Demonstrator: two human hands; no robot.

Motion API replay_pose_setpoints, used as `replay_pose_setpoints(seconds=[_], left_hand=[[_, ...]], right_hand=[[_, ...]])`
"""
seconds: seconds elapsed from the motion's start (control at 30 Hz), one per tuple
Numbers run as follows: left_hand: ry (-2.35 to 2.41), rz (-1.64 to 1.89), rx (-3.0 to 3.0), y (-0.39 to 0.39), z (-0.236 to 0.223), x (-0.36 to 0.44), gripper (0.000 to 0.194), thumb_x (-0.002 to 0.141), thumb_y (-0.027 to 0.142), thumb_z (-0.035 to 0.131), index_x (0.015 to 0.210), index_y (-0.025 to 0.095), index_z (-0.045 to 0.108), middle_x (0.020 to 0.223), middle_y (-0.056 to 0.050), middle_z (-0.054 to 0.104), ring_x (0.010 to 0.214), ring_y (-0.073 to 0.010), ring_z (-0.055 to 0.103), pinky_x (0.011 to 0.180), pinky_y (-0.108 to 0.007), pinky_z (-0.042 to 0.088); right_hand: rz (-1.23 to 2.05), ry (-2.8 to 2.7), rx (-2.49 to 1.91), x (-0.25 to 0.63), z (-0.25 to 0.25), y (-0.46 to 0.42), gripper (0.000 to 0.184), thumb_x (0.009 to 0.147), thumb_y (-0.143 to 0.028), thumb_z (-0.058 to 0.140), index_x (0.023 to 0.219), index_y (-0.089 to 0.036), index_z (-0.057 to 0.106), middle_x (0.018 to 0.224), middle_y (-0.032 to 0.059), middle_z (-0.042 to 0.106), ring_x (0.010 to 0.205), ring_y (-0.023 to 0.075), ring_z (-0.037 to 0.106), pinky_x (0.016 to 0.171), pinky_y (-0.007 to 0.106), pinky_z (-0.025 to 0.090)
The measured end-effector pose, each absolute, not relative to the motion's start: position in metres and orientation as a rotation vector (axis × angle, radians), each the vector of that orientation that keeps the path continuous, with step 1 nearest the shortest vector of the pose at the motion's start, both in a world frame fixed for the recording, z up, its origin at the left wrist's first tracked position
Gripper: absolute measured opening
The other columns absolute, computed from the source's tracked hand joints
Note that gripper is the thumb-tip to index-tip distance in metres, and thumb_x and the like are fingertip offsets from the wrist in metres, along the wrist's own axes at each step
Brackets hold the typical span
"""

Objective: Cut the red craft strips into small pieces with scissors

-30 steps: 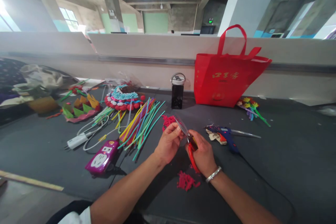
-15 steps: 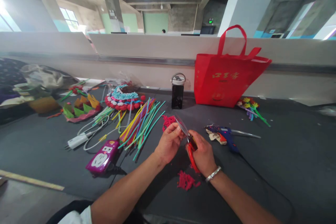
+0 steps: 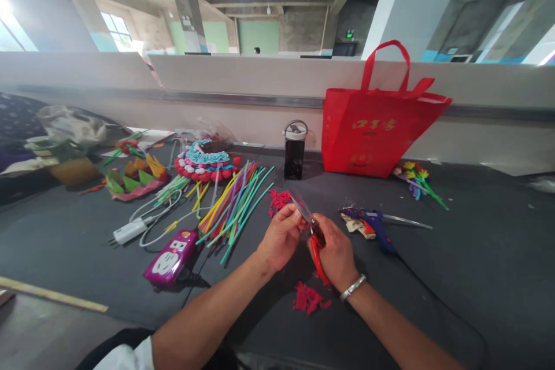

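Red-handled scissors, gripped in right hand, left hand pinched narrow beside blades (contents unclear)

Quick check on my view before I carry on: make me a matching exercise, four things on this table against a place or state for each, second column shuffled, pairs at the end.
Column one:
1. Scissors
2. Glue gun
3. Bottle
4. Socket block

Column two:
A. Standing just left of the red bag
B. Held in the right hand
C. Purple, lying to the left of the left hand
D. Lying to the right of the right hand, with a dark cord

Pairs: 1-B, 2-D, 3-A, 4-C.
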State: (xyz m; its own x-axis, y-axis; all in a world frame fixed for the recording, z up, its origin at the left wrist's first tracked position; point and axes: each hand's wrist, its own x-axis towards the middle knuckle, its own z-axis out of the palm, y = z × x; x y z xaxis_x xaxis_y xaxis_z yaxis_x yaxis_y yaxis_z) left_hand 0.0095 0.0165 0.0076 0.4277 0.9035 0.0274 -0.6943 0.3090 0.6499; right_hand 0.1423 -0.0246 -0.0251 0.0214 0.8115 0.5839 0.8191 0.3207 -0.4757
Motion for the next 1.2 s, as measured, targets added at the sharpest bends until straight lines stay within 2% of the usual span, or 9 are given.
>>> replay_pose_setpoints(seconds=[0.5, 1.0, 1.2], left_hand=[[0.291, 1.074, 0.656, 0.017, 0.006, 0.009, 0.017, 0.073, 0.020, 0.077, 0.080, 0.013, 0.063, 0.070, 0.001, 0.059, 0.065, -0.0080, 0.053, 0.068, -0.021, 0.041], [0.343, 1.070, 0.695, 0.012, 0.008, 0.010, 0.024, 0.064, 0.018, 0.081, 0.081, 0.014, 0.065, 0.071, 0.001, 0.059, 0.064, -0.0075, 0.051, 0.067, -0.020, 0.039], [0.343, 1.057, 0.743, 0.011, 0.008, 0.010, 0.022, 0.066, 0.022, 0.080, 0.078, 0.014, 0.064, 0.067, 0.002, 0.056, 0.061, -0.0067, 0.048, 0.063, -0.020, 0.036]], right_hand=[[-0.011, -1.721, -1.323, 0.143, -0.035, -0.022, 0.042, 0.079, -0.012, 0.051, 0.121, -0.018, 0.054, 0.107, 0.0103, 0.067, 0.096, 0.0231, 0.066, 0.084, 0.038, 0.056], [-0.128, -1.723, -1.253, 0.144, -0.030, -0.022, 0.043, 0.078, -0.012, 0.052, 0.121, -0.018, 0.054, 0.104, 0.0103, 0.065, 0.095, 0.0237, 0.065, 0.081, 0.039, 0.057], [-0.139, -1.685, -1.182, 0.143, -0.036, -0.021, 0.040, 0.082, -0.014, 0.052, 0.121, -0.020, 0.053, 0.101, 0.0074, 0.067, 0.091, 0.0218, 0.067, 0.078, 0.037, 0.057]])
